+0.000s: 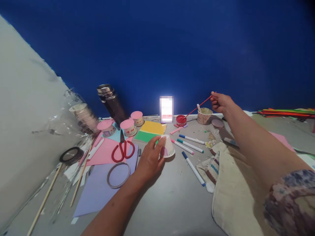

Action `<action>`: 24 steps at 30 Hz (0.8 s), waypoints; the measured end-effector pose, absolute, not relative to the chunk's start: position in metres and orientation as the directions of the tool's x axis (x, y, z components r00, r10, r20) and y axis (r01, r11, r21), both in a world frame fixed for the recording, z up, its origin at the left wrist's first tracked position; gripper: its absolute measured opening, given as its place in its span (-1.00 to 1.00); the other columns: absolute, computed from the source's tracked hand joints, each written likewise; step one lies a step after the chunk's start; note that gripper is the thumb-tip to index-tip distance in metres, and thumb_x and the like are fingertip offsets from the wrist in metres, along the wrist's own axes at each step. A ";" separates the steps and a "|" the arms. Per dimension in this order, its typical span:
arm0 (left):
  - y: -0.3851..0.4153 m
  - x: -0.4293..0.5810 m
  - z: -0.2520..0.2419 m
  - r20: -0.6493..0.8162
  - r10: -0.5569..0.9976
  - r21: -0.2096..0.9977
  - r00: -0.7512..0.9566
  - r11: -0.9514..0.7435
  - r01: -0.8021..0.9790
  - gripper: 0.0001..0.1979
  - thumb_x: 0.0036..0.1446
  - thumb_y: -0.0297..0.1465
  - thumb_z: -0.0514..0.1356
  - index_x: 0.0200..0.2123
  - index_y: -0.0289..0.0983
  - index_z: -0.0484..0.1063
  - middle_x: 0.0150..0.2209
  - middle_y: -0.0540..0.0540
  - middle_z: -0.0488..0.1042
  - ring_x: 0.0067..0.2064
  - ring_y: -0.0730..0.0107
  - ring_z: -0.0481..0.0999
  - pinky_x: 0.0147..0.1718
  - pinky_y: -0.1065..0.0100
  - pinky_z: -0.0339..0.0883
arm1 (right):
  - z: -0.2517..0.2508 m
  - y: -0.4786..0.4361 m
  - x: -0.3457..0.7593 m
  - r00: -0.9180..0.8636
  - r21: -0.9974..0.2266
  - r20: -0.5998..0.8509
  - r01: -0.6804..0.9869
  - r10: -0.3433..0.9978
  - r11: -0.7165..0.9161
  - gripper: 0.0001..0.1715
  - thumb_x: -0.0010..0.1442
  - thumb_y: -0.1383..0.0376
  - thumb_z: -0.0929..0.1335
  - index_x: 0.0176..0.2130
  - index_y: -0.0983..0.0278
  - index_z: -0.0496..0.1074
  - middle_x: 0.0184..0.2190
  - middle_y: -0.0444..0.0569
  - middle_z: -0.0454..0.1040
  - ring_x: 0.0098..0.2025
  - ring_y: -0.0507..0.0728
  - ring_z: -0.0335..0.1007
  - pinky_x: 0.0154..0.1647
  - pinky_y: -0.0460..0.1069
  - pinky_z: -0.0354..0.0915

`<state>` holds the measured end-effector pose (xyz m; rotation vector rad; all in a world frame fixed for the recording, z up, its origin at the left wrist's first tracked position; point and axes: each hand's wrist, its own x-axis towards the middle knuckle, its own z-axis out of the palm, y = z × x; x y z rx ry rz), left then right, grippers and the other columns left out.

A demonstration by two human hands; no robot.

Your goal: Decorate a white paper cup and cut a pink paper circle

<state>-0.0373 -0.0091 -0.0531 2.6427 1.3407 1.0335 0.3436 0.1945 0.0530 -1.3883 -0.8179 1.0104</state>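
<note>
Just right of the red scissors (123,151), the left hand (150,160) wraps an upside-down white paper cup (167,148) on the table (172,196), fingers curled round its wall. Further right of the scissors and further back, the right hand (220,102) pinches the end of a thin red stick (198,107), whose tip reaches a small red paint pot (181,119). That cup looks light and easy to crush, so a gentle hold round the wall suits it. The stick looks slim and light, and is best pinched near its end.
</note>
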 end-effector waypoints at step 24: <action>-0.011 -0.028 -0.055 0.634 0.662 0.197 0.400 -0.638 0.744 -0.42 0.38 -0.51 0.15 0.42 -0.14 0.21 0.26 -0.33 0.42 0.27 -0.06 0.50 0.17 -0.05 0.52 | 0.048 0.110 0.312 0.255 -0.578 0.214 0.811 0.943 -0.088 -0.77 0.30 0.29 0.36 -0.24 0.34 0.62 -0.39 0.06 0.65 -0.45 0.11 0.40 -0.43 -0.01 0.21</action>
